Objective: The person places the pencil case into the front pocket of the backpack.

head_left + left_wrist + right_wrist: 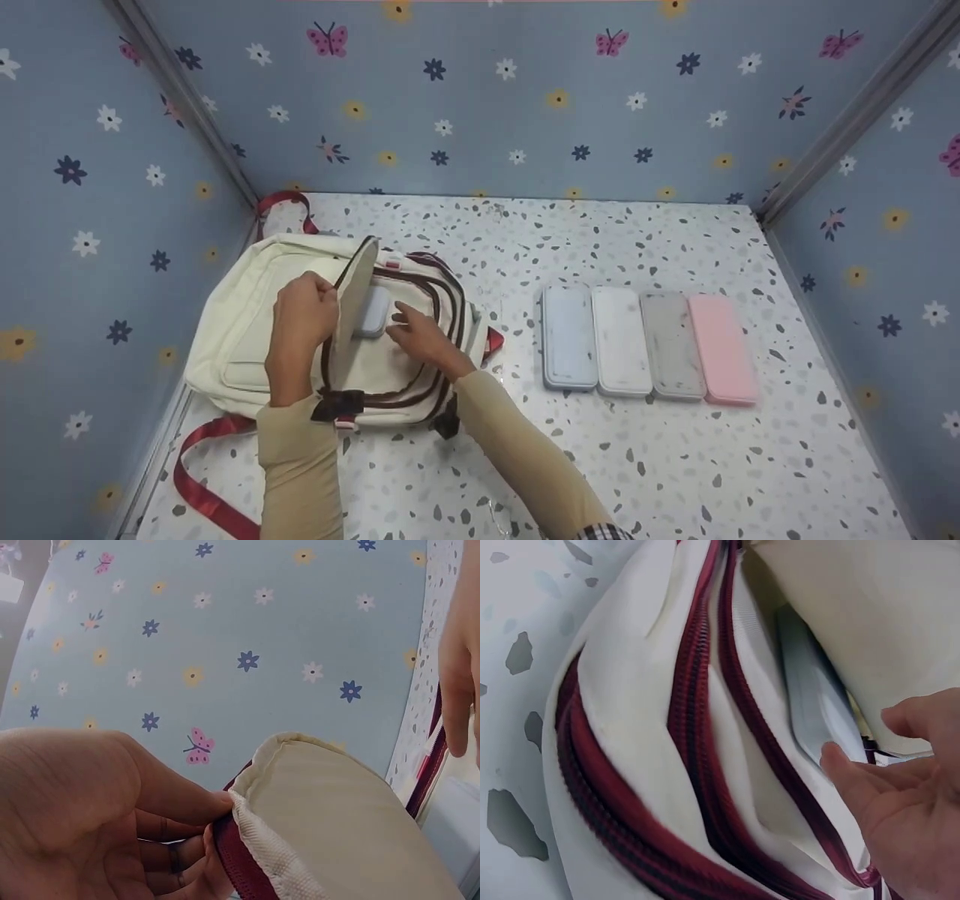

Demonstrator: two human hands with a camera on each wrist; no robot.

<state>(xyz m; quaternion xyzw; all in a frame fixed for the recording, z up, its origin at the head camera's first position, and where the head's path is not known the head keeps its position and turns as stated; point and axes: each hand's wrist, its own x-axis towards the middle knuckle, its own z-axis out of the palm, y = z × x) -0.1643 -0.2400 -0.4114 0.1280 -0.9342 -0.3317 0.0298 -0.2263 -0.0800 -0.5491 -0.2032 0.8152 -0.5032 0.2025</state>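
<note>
Your left hand point(304, 307) has the flap's point(354, 300) edge pinched, holding it up off the backpack point(240, 322), and there's a gap between flap and zip point(694, 690) with the pale case point(373, 313) sitting inside. Your right hand point(424, 334) is right by that case, thumb and fingers apart, gripping nothing; can't tell if a fingertip's touching. Speckled tabletop point(675, 457), flowery walls point(487, 97). Your left wrist cam shows the thumb on the edge; head view hides it.
</note>
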